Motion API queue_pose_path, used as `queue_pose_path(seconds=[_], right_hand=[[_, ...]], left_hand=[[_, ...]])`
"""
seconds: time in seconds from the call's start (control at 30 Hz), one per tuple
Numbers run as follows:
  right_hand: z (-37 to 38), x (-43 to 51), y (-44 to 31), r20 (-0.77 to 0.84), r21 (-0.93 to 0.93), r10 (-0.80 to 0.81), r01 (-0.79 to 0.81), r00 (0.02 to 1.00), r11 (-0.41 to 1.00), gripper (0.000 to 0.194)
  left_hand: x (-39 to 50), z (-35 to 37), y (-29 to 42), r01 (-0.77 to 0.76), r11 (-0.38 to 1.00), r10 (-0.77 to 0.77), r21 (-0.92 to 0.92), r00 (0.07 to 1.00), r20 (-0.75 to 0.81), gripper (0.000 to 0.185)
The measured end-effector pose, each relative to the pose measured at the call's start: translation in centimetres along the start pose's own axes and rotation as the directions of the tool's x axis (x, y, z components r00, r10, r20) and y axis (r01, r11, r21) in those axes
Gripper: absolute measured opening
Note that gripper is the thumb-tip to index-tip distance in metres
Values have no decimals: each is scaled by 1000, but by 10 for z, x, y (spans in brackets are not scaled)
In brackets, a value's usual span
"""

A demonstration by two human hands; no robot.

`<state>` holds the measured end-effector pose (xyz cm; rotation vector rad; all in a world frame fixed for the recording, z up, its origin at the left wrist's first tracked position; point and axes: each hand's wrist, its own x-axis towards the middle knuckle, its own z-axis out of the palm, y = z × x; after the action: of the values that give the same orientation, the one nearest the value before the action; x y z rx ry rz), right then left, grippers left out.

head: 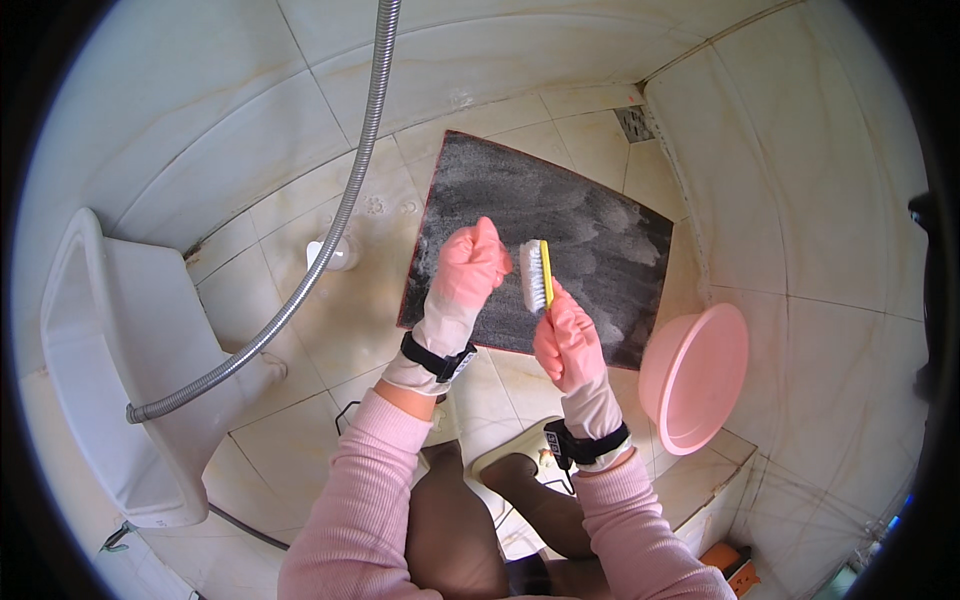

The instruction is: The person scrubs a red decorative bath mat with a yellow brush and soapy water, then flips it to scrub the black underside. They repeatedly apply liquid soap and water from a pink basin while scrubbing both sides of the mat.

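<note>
A scrub brush [535, 276] with a yellow back and white bristles is held by its handle in my right hand [571, 341]. Its bristles face left, toward my other hand, and the brush appears raised above a dark grey mat [600, 225] with a red edge. My left hand [472, 259] is curled into a fist over the mat, close to the brush but apart from it; nothing shows in its fingers. Both hands wear pink and white rubber gloves with black straps at the wrists. Pale, whitish streaks mark the mat's surface.
To the right stands a tilted pink plastic basin [664, 367]. A metal shower hose [351, 199] hangs across the left side, before a white washbasin [176, 292]. A white container [341, 253] sits on the tiled floor [307, 330]. A floor drain [634, 124] lies in the far corner.
</note>
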<state>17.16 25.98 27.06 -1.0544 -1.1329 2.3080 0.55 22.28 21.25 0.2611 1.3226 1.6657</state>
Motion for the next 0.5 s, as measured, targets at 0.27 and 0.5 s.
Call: queue_pose_path(seconds=[0.27, 0.5], right_hand=[[-3, 1, 1, -48, 74, -25, 29, 999, 997, 77], [5, 3, -2, -133, -178, 38, -61, 990, 982, 64]], left_hand=[[2, -23, 13, 4, 992, 7, -123, 996, 86, 31], [-4, 8, 9, -2, 989, -33, 145, 970, 242, 43]])
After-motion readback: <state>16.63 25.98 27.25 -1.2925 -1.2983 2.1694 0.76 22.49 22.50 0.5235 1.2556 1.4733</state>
